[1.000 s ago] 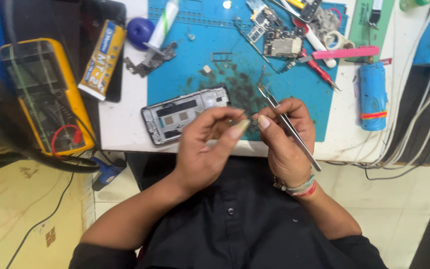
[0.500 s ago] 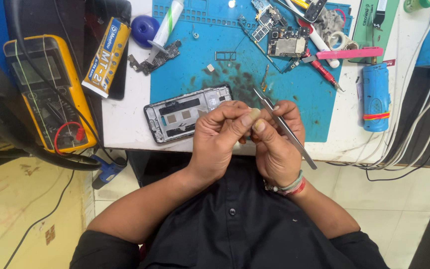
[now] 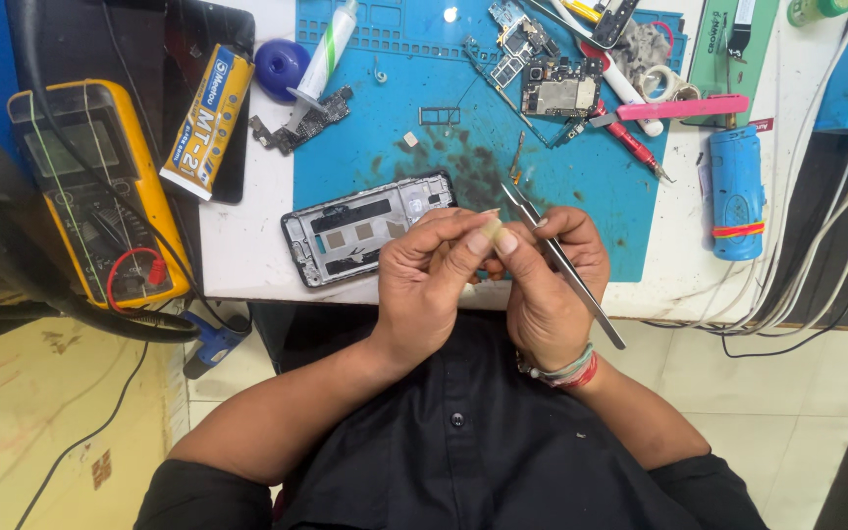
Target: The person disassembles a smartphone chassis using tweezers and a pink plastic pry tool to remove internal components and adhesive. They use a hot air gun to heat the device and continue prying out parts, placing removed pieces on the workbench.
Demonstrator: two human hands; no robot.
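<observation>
My left hand (image 3: 429, 280) and my right hand (image 3: 550, 285) meet over the near edge of the white table, fingertips pinching a small pale piece (image 3: 490, 230) between them. Metal tweezers (image 3: 561, 263) lie along my right hand, held against the palm, tips pointing up and away. Just beyond my left hand lies an opened phone frame (image 3: 360, 228), partly on the blue work mat (image 3: 444, 128).
A yellow multimeter (image 3: 100, 186) with leads sits at the left, next to a glue tube box (image 3: 206, 120). A circuit board (image 3: 561, 95), a pink-handled tool (image 3: 681, 107), a blue cylinder (image 3: 736, 191) and cables (image 3: 817, 285) crowd the right side.
Both hands have stayed together at the table edge, with the fingertips working the small piece. The view has shifted slightly.
</observation>
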